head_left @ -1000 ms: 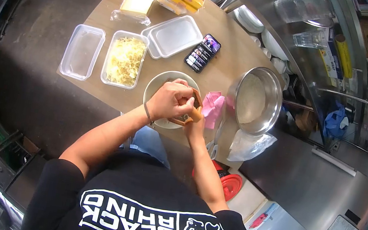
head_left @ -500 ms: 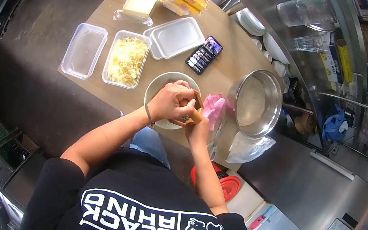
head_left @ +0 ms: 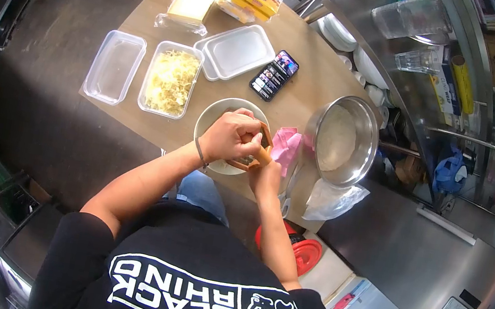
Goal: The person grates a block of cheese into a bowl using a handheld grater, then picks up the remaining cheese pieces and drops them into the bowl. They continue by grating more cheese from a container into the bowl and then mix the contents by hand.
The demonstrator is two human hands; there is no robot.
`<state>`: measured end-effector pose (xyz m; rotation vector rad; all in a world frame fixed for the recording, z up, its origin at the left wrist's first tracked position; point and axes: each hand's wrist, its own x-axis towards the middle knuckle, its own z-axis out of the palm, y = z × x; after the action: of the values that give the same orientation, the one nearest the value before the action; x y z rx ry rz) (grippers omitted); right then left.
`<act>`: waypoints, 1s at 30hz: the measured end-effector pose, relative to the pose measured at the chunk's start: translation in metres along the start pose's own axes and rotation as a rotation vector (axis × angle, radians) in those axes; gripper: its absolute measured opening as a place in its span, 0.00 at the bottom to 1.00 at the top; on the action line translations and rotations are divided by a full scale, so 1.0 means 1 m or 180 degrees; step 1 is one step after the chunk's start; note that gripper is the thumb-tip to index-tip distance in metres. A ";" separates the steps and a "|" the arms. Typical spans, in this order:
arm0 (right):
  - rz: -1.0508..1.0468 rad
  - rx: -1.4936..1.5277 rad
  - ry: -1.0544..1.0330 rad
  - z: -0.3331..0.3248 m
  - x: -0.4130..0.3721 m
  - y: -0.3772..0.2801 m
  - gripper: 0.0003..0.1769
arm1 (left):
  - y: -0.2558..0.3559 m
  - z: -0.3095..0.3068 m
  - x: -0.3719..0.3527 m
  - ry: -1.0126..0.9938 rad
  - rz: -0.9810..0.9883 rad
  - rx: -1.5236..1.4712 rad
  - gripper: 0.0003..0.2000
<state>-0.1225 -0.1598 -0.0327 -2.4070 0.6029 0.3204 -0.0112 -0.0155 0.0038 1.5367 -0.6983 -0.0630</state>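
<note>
Over a pale round bowl (head_left: 202,123) at the table's near edge, both my hands work close together. My right hand (head_left: 266,180) is closed round the tan handle of a brown, angular, wooden-looking tool (head_left: 265,156). My left hand (head_left: 232,137) is closed in a fist on top of that tool, its fingers pressed together; whatever it grips is hidden. The hands cover much of the bowl, and its contents cannot be made out. Just right of the hands lies a pink cloth (head_left: 285,147).
Left of the bowl stand a tub of pale shreds (head_left: 171,84) and a clear tub (head_left: 114,69). Stacked lids (head_left: 238,53), a phone (head_left: 274,75), a wrapped pale block (head_left: 192,3) and yellow boxes (head_left: 255,0) lie beyond. A steel bowl (head_left: 359,166) and plastic bag (head_left: 334,200) are at right.
</note>
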 end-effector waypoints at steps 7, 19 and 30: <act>-0.0542 -0.0401 0.0172 -0.022 -0.008 -0.016 0.12 | -0.007 0.000 -0.002 -0.0045 0.0070 0.0104 0.11; -0.0709 0.1184 0.0375 0.031 0.018 0.022 0.10 | -0.002 0.002 -0.002 0.0037 -0.0055 -0.0058 0.11; -0.0534 -0.0673 0.0109 -0.028 -0.010 -0.021 0.11 | -0.003 0.004 -0.002 0.0062 0.0039 -0.0015 0.12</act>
<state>-0.1184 -0.1596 0.0029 -2.6506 0.3947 0.2839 -0.0138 -0.0182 -0.0003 1.5265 -0.6918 -0.0404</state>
